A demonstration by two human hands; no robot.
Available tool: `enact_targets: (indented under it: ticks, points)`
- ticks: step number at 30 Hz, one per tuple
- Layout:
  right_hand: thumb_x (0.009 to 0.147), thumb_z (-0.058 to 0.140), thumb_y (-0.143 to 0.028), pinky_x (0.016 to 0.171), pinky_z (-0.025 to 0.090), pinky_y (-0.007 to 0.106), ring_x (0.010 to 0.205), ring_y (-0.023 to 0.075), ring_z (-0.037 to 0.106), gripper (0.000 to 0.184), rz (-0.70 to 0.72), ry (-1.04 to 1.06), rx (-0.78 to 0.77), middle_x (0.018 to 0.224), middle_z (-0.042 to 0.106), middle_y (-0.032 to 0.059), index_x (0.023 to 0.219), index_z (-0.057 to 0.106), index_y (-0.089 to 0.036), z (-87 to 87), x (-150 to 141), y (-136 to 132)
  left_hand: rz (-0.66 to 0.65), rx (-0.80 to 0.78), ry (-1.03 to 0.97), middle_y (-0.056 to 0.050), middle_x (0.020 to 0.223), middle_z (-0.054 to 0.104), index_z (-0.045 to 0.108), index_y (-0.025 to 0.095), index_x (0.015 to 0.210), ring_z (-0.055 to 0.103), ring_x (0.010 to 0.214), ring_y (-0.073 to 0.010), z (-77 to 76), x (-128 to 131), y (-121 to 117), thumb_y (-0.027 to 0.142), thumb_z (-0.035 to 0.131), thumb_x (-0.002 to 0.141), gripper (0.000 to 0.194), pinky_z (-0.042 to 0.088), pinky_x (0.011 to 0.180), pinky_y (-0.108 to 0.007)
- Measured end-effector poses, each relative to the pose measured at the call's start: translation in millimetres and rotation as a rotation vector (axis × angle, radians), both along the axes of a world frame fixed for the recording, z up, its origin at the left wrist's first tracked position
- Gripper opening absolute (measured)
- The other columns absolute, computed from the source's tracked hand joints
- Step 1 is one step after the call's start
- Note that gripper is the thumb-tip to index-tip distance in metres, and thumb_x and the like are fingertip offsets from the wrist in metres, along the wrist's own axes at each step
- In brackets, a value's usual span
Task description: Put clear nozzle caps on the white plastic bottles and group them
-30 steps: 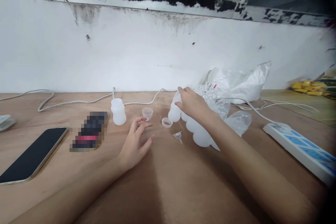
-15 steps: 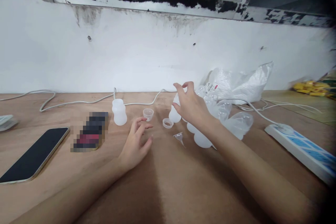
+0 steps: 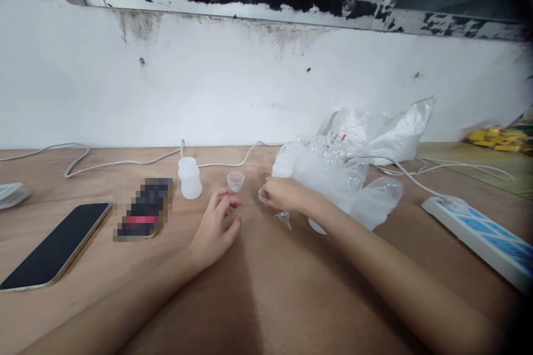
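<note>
My right hand (image 3: 291, 195) is closed at a clear plastic screw ring (image 3: 261, 195) on the table, fingertips pinched at its rim and partly covering it. Just below that hand lies a small clear funnel-shaped teat (image 3: 284, 217). My left hand (image 3: 213, 228) rests on the table, fingers loosely curled and apart, with nothing in it. A small clear cup (image 3: 235, 179) stands just beyond its fingertips. Farther left, an upright frosted white bottle (image 3: 189, 178) with a narrowed waist stands alone. Several similar bottles with clear domed tops (image 3: 333, 169) are grouped behind my right forearm.
A phone (image 3: 58, 247) and a pixelated device (image 3: 144, 211) lie at the left. White cable (image 3: 133, 162) runs along the wall. A crumpled plastic bag (image 3: 387, 130) sits behind the bottles. The power strip (image 3: 478, 233) is at the right, with yellow items (image 3: 495, 137) beyond.
My right hand has come down and nearer from over the bottles to the screw ring, its fingers closing there. My left hand has hardly moved.
</note>
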State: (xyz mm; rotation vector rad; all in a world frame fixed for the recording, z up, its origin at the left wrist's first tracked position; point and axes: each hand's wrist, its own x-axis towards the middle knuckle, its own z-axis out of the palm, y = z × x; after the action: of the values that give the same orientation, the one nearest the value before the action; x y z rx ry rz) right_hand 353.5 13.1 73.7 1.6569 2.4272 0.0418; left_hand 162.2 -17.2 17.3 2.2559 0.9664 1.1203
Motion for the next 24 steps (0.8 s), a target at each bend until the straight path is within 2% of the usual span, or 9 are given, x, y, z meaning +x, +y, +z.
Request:
enact_targets:
  ticks: [4,8,11,13,16,21,22,24]
  points:
    - [0.069,0.048,-0.008,0.049,0.033,0.023,0.064,0.0184,0.06,0.018,0.07,0.038,-0.023,0.068,0.065,0.0065,0.068,0.063,-0.017,1.3,-4,-5,-0.021,-0.043,-0.055,-0.008,0.108,0.045,0.05,0.019,0.093,0.052,0.095,-0.0186,-0.5,1,2,0.012,0.046,0.078,0.017,0.049,0.071,-0.032]
    - [0.075,0.049,-0.012,0.053,0.034,0.022,0.066,0.0142,0.058,0.016,0.209,0.132,-0.022,0.077,0.065,0.0022,0.075,0.063,-0.02,16.5,-13,-16,-0.065,-0.201,-0.21,-0.009,0.111,0.05,0.043,0.019,0.112,0.052,0.101,-0.0205,-4.6,2,7,0.023,0.054,0.078,0.036,0.05,0.076,-0.035]
    - [0.078,0.051,-0.016,0.057,0.036,0.021,0.07,0.0114,0.056,0.013,0.402,0.247,0.002,0.082,0.063,-0.0001,0.077,0.063,-0.021,25.2,-18,-22,-0.09,-0.324,-0.356,-0.011,0.123,0.048,0.036,0.02,0.12,0.049,0.112,-0.0226,-7.9,2,10,0.027,0.06,0.076,0.051,0.046,0.087,-0.04]
    - [0.08,0.05,-0.016,0.059,0.038,0.021,0.071,0.0109,0.056,0.014,0.521,0.317,0.049,0.083,0.062,0.0007,0.078,0.063,-0.019,26.6,-19,-22,-0.099,-0.345,-0.389,-0.012,0.127,0.046,0.038,0.019,0.121,0.047,0.114,-0.023,-8.3,1,12,0.026,0.063,0.073,0.054,0.042,0.093,-0.042]
    - [0.083,0.048,-0.016,0.064,0.039,0.022,0.076,0.0115,0.055,0.016,0.605,0.34,0.114,0.085,0.062,0.0024,0.079,0.064,-0.017,24.3,-18,-21,-0.099,-0.341,-0.391,-0.01,0.12,0.053,0.046,0.017,0.115,0.05,0.111,-0.0224,-7.0,0,12,0.025,0.064,0.072,0.048,0.039,0.097,-0.042]
    - [0.082,0.05,-0.017,0.069,0.04,0.023,0.083,0.0127,0.055,0.013,0.602,0.354,0.129,0.097,0.059,0.003,0.085,0.062,-0.019,27.2,-18,-23,-0.145,-0.38,-0.478,-0.009,0.11,0.059,0.048,0.016,0.107,0.055,0.104,-0.0206,-7.2,-1,12,0.022,0.067,0.069,0.042,0.042,0.093,-0.039]
    - [0.08,0.052,-0.019,0.069,0.04,0.023,0.085,0.0134,0.054,0.014,0.56,0.365,0.129,0.101,0.057,0.0036,0.092,0.06,-0.02,29.9,-17,-24,-0.153,-0.382,-0.497,-0.008,0.11,0.059,0.048,0.017,0.105,0.056,0.103,-0.0203,-7.8,-2,12,0.021,0.067,0.068,0.041,0.044,0.092,-0.038]
    - [0.078,0.055,-0.023,0.07,0.041,0.025,0.087,0.0155,0.054,0.028,0.371,0.353,0.138,0.107,0.054,0.0059,0.106,0.052,-0.02,35.6,-14,-26,-0.152,-0.371,-0.522,-0.007,0.109,0.058,0.046,0.018,0.101,0.057,0.102,-0.0199,-8.6,-2,12,0.019,0.067,0.068,0.039,0.045,0.089,-0.037]
